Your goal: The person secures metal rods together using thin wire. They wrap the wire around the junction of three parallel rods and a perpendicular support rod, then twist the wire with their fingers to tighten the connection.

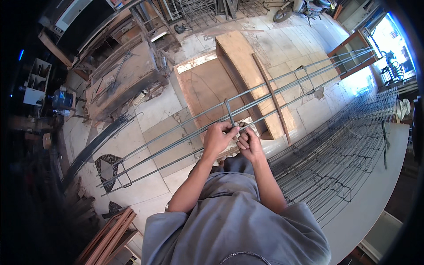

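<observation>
Long parallel steel rods (168, 150) run diagonally across the head view, joined by square wire rings (229, 110) at intervals, above an open wooden box (198, 99) with a long wooden strip (270, 90) lying across its right board. My left hand (218, 137) has thumb and fingers closed on the middle ring where it meets a near rod. Right beside it, my right hand (247, 144) is curled closed at the same joint, touching the rod; what is between its fingertips is too small to make out.
A pile of finished steel cages (327, 172) lies on a pale board (380, 176) at right. A dusty wooden bench (117, 84) and bundled dark rods (95, 145) are at left. Wooden frames (106, 234) lean at lower left; a motorbike (300, 9) stands at the back.
</observation>
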Available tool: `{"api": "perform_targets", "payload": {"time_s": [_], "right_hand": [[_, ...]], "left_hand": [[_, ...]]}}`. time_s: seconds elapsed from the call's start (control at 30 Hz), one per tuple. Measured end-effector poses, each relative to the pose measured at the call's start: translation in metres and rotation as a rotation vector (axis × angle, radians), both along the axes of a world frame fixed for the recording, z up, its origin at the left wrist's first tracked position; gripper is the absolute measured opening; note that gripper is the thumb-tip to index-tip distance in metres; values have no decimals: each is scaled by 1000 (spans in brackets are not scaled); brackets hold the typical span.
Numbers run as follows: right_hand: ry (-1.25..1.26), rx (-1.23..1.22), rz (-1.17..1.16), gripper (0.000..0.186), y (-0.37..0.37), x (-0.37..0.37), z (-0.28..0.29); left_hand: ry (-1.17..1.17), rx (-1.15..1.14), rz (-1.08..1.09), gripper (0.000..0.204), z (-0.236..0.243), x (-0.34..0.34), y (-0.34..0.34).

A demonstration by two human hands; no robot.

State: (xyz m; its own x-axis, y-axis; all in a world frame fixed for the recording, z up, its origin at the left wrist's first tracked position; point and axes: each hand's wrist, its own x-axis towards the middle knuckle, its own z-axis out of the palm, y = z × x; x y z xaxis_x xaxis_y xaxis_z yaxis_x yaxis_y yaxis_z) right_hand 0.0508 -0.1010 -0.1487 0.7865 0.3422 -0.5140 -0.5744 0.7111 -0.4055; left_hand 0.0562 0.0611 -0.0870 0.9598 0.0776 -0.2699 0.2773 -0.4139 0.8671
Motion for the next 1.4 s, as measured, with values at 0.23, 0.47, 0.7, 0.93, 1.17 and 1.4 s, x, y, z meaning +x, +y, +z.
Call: {"api": "perform_targets", "payload": {"time_s": [0.23, 0.47, 0.7, 0.93, 1.17, 1.4], "right_hand": [[-259, 5, 158, 14, -2, 28, -22], [-365, -468, 75, 14, 9, 20, -22], [-608, -761, -102, 34, 14, 7, -6], [-1063, -1374, -115, 13, 10, -10, -10], [-1319, -1702, -128, 28, 2, -15, -13], [-1287, -2073, -47, 26, 11, -31, 9]], "left_hand": [[-19, -70, -41, 35, 0, 2, 4], [35, -109, -38, 35, 2, 2, 2], [15, -83, -12, 33, 2, -1, 0], [0, -88, 1, 33, -1, -1, 0], [-21, -68, 20, 36, -12, -2, 2], [-21, -62, 25, 35, -7, -1, 1]]}}
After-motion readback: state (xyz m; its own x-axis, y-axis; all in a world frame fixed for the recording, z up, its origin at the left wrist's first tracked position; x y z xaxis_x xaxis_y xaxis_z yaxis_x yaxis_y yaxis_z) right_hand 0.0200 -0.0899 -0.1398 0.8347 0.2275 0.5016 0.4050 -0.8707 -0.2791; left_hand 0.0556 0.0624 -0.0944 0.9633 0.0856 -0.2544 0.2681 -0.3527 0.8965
